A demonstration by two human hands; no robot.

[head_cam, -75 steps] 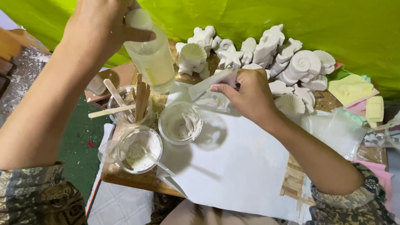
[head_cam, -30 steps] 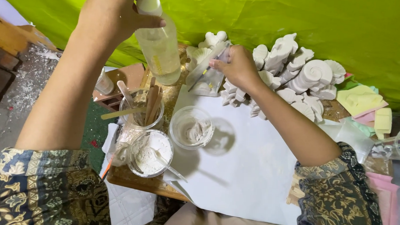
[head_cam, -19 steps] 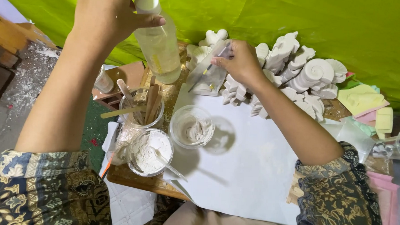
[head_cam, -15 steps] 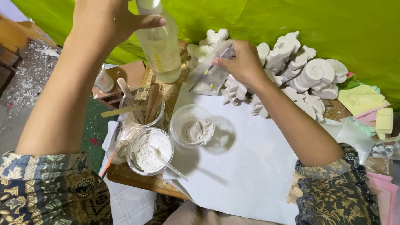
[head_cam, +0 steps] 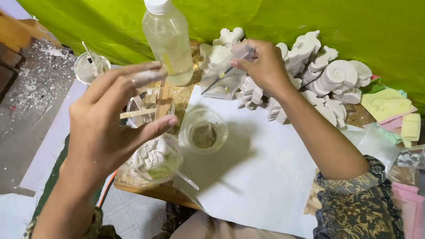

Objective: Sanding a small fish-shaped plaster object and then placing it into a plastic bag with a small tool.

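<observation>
My left hand (head_cam: pixel 109 124) hovers open, fingers spread, holding nothing, just in front of a cup of wooden sticks (head_cam: pixel 148 109). Behind it a clear plastic bottle (head_cam: pixel 167 41) with a white cap stands upright on its own. My right hand (head_cam: pixel 262 64) pinches a thin stick (head_cam: pixel 219 79) over a clear plastic mould (head_cam: pixel 221 86) at the back of the table. A clear cup with a little grey-white mix (head_cam: pixel 204 131) sits on the white sheet (head_cam: pixel 262 179). A cup of white powder (head_cam: pixel 157 157) with a spoon handle stands nearest to my left hand.
Several white plaster shell figures (head_cam: pixel 331 77) are piled at the back right before a green cloth (head_cam: pixel 322 14). Yellow and pink moulds (head_cam: pixel 390 105) lie at far right. A small clear cup (head_cam: pixel 91 67) stands at left, with white dust on the floor (head_cam: pixel 28 83).
My left hand has let go of the bottle and drawn back toward me, open. The bottle now stands alone. My right hand stays at the moulds with the stick.
</observation>
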